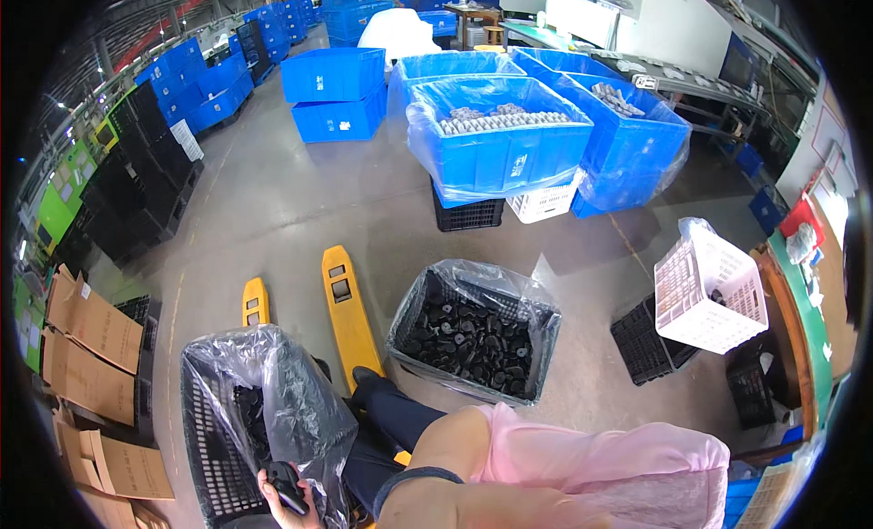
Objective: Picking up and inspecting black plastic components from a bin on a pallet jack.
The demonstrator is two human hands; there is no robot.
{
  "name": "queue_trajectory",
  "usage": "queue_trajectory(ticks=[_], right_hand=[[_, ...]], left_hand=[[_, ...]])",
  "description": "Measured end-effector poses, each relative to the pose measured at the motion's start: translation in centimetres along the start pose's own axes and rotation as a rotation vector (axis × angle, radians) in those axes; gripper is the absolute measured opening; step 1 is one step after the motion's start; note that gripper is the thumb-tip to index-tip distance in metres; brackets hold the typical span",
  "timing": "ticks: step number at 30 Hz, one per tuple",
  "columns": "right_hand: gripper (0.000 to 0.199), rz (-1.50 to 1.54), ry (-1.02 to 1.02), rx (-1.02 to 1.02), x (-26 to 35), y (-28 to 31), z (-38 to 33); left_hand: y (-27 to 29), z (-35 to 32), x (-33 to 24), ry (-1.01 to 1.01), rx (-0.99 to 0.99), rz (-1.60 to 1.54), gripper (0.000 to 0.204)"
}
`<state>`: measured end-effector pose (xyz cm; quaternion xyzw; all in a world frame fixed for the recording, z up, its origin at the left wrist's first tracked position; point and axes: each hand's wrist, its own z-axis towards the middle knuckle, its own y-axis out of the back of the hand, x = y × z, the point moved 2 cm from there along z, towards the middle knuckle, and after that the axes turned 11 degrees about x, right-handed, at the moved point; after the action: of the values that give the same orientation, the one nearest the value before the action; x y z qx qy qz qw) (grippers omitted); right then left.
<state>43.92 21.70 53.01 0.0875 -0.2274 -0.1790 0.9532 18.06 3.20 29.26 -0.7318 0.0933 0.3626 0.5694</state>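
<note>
At the lower left, my left hand (289, 509) is closed round a rounded black plastic part (287, 486). The hand is over the near edge of a black slatted crate (205, 456) lined with clear plastic film (305, 411). Inside that crate some black parts (248, 406) show, partly covered by the film. Ahead and to the right on the floor, a second lined crate (548, 347) holds a heap of similar black parts (468, 343). My right hand is not in view.
Yellow pallet-truck forks (350, 311) lie between the crates, my shoe beside them. Pink cloth (600, 465) spreads at the lower right. A white crate (700, 302) sits on a black one (641, 343). Blue bins (509, 161) stand ahead, cardboard boxes (91, 374) at left.
</note>
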Motion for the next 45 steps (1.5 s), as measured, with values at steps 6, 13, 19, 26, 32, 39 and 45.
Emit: queue_trajectory(ticks=[6,13,19,26,32,39,45], right_hand=[[0.056,-0.039,-0.041,0.003,0.3,0.2,0.0],[0.053,-0.081,-0.087,0.017,0.4,0.5,0.1],[0.051,-0.067,-0.141,0.034,-0.1,-0.8,0.5],[0.050,-0.054,-0.464,0.047,-3.3,-7.3,-0.7],[0.048,-0.155,-0.839,-0.008,-8.8,-8.4,-8.6],[0.031,0.900,-0.975,-0.365,-10.7,-7.9,-10.3],[0.040,1.461,-0.881,-0.542,-11.2,-8.4,-12.3]], left_hand=[[1.0,-0.3,0.2,0.018,-0.066,-0.012,0.039],[0.5,-0.6,0.7,0.118,-0.301,0.050,0.045],[-2.3,-0.7,0.6,0.028,0.038,-0.074,0.040],[-12.5,-1.2,1.0,-0.329,-0.116,0.504,0.039],[-15.0,1.2,4.4,-0.356,-0.033,0.363,0.032],[-13.9,0.6,4.4,-0.258,0.050,0.018,0.035],[-12.6,0.2,4.4,-0.231,0.076,-0.214,0.038]])
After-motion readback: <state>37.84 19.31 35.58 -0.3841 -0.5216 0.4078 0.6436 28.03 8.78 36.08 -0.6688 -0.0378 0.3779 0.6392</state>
